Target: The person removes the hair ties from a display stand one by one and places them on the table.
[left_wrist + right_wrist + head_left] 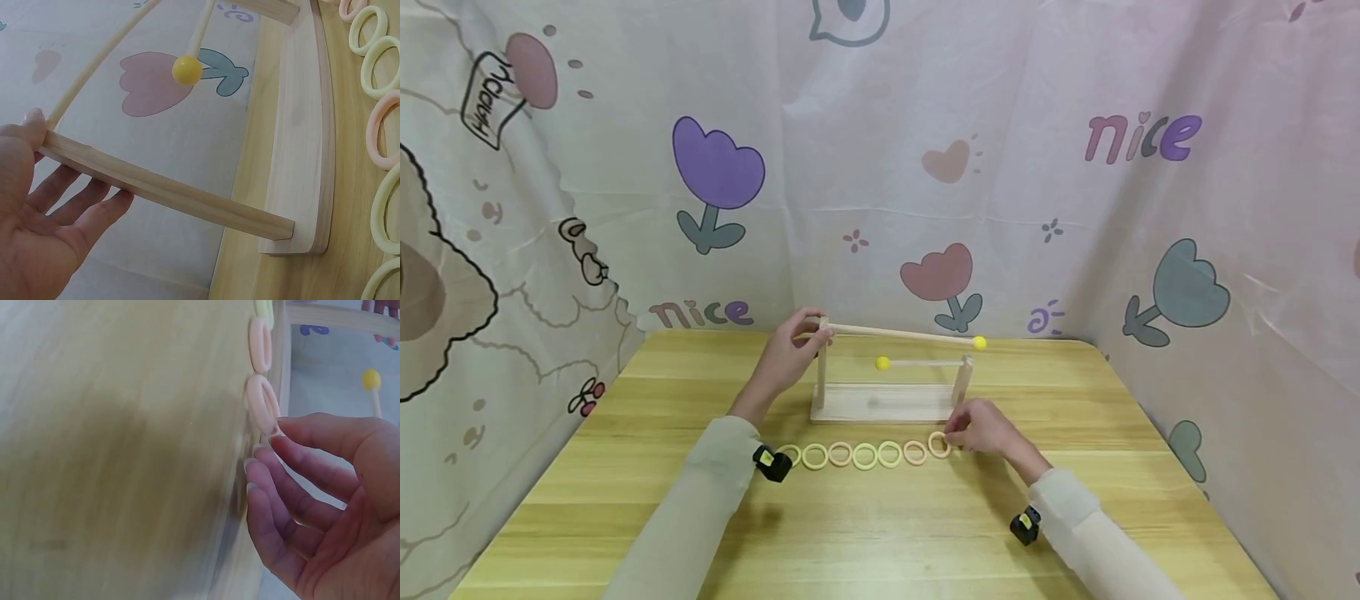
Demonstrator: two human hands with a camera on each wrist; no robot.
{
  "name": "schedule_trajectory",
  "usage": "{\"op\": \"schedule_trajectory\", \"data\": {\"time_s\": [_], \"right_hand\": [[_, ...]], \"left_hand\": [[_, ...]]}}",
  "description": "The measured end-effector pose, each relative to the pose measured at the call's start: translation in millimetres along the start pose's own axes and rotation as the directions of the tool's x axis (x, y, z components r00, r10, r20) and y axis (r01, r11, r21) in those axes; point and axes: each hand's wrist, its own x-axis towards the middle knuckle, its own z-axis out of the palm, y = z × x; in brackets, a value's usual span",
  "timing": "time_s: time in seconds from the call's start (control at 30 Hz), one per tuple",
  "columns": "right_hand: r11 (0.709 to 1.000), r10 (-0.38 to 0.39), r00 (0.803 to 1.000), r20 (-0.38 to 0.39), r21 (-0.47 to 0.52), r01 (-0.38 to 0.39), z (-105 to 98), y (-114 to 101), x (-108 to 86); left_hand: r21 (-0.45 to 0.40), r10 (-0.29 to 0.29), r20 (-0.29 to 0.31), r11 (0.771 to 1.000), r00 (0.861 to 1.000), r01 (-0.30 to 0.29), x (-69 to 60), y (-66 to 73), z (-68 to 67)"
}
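A small wooden rack (pixel 880 403) stands on the table, with a post at each end and a rod reaching inward from each post top, tipped with a yellow ball (pixel 980 342). My left hand (pixel 791 348) grips the top of the left post (pixel 169 187), thumb above and fingers beneath in the left wrist view. In front of the rack lies a row of pink and pale yellow hair ties (pixel 865 457). At the row's right end, my right hand (pixel 987 428) pinches the edge of a pink hair tie (pixel 262 405) between thumb and index finger; its far side tilts up.
The rack and the row of hair ties sit mid-table, on a wood-grain tabletop (pixel 880 533). A printed cloth (pixel 850 167) hangs behind the table and along both sides. The rack's right post (pixel 962 382) rises just behind my right hand.
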Motion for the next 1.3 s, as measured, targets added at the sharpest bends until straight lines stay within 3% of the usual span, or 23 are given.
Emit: {"op": "schedule_trajectory", "data": {"time_s": [0.27, 0.67, 0.73, 0.97, 1.13, 1.3], "right_hand": [[0.998, 0.002, 1.0, -0.027, -0.058, -0.004, 4.6, -1.7, 0.1], [0.997, 0.008, 0.998, -0.056, -0.072, -0.012, 8.8, -4.2, -0.7], [0.998, 0.01, 0.998, -0.059, -0.067, -0.014, 9.6, -3.7, -0.1], [0.999, -0.012, 0.997, -0.072, -0.046, 0.009, 14.2, 0.5, 1.0], [1.0, 0.005, 0.998, -0.062, -0.03, -0.007, 13.8, -0.1, 0.0], [0.996, 0.013, 0.995, -0.096, -0.083, -0.021, 6.1, 1.3, -1.5]], "left_hand": [[0.009, -0.006, 0.017, 1.0, 1.0, 0.005, -12.5, 31.3, -2.4], [-0.008, -0.012, 0.025, 1.0, 1.0, 0.012, -14.3, 34.5, -2.6], [-0.005, -0.01, 0.025, 1.0, 1.0, 0.01, -11.8, 31.1, -2.2], [-0.007, 0.023, -0.001, 1.0, 1.0, -0.023, 2.9, -2.9, 1.2], [-0.013, 0.049, -0.013, 0.999, 0.999, -0.049, 2.3, -7.6, 1.1], [-0.013, 0.043, -0.014, 0.999, 0.999, -0.043, 0.7, -7.1, -2.4]]}}
